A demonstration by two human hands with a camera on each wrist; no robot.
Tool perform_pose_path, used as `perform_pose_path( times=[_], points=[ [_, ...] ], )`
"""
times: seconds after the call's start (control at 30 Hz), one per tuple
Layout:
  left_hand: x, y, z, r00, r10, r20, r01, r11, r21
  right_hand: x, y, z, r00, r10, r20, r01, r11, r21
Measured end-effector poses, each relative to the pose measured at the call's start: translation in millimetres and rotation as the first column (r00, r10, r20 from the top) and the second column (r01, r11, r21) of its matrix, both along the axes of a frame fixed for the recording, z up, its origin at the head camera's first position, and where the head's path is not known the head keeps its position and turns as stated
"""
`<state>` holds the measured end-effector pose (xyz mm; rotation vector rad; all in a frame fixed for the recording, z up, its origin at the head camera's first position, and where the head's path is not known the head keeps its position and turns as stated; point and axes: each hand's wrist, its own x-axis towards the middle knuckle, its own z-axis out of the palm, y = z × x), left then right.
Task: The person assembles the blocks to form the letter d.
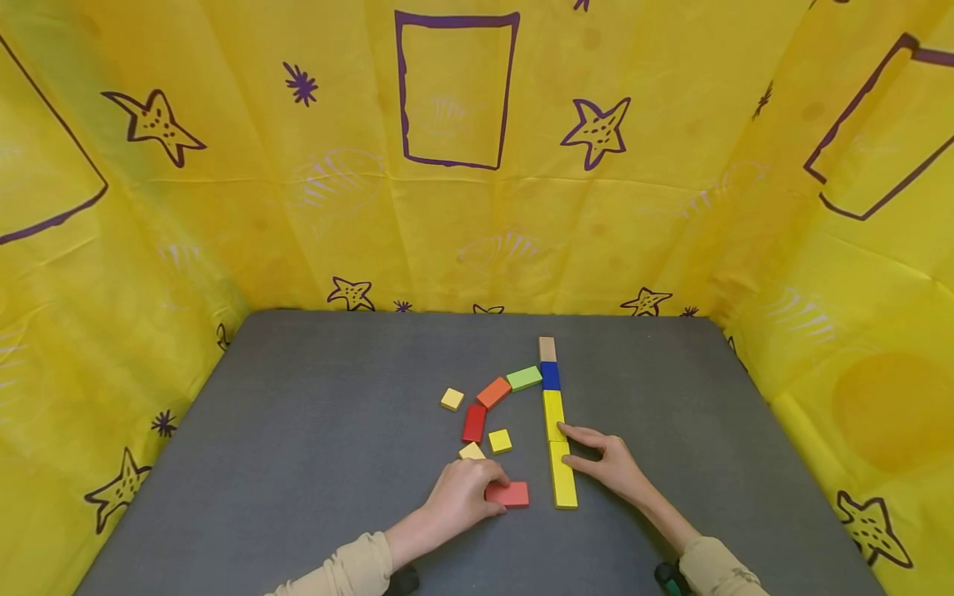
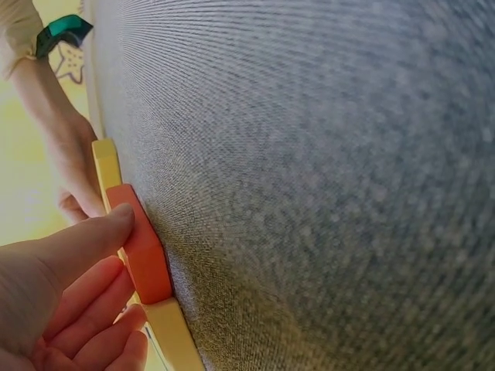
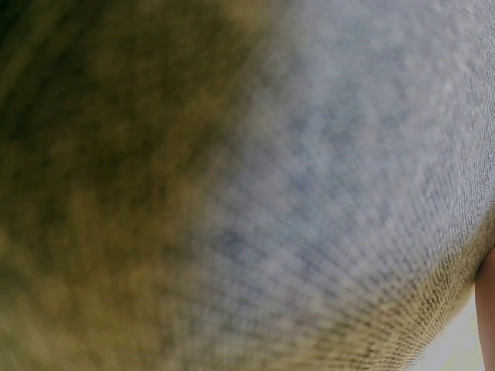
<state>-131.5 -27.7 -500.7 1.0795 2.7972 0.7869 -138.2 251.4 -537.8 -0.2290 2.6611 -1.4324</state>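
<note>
My left hand (image 1: 464, 492) pinches the end of a coral-red block (image 1: 510, 495); the left wrist view has the thumb against this red block (image 2: 141, 246), other fingers curled beneath. My right hand (image 1: 614, 465) reaches in from the right, its thumb and a finger touching the side of two long yellow blocks, the upper one (image 1: 553, 415) and the lower one (image 1: 563, 476). A blue block (image 1: 550, 376) and a tan block (image 1: 547, 348) continue that straight row. From the blue block curve a green block (image 1: 525, 378), an orange block (image 1: 493, 392) and a red block (image 1: 474, 423).
Inside the curve lies a small yellow block (image 1: 500, 440). One pale yellow block (image 1: 451, 399) sits outside it, and another pale block (image 1: 471, 451) is partly covered by my left hand. Yellow patterned cloth (image 1: 477, 240) stands around the grey table (image 1: 335, 397).
</note>
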Motion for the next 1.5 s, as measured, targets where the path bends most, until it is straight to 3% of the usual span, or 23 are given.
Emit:
perform_pose_path(
  times=[0.53, 0.77, 1.0, 1.5],
  points=[
    [-2.9, 0.3, 5.7, 1.000, 0.000, 0.017, 0.001, 1.000, -0.016, 0.1, 0.1, 1.9, 1.000, 0.000, -0.004, 0.000, 1.000, -0.003],
    [-26.2, 5.4, 20.6, 0.994, 0.107, 0.014, -0.107, 0.994, 0.000, -0.6, 1.5, 0.1, 1.000, 0.005, -0.015, -0.005, 1.000, 0.001],
    [-48.0, 13.3, 22.0, 0.993, 0.116, -0.025, -0.118, 0.991, -0.069, -1.2, 1.0, -2.9, 1.000, 0.003, 0.010, -0.003, 1.000, -0.018],
    [-58.3, 16.6, 10.3, 0.991, 0.107, -0.075, -0.114, 0.988, -0.105, -1.0, 1.0, -2.8, 1.000, 0.002, 0.023, -0.002, 1.000, -0.022]
  ],
)
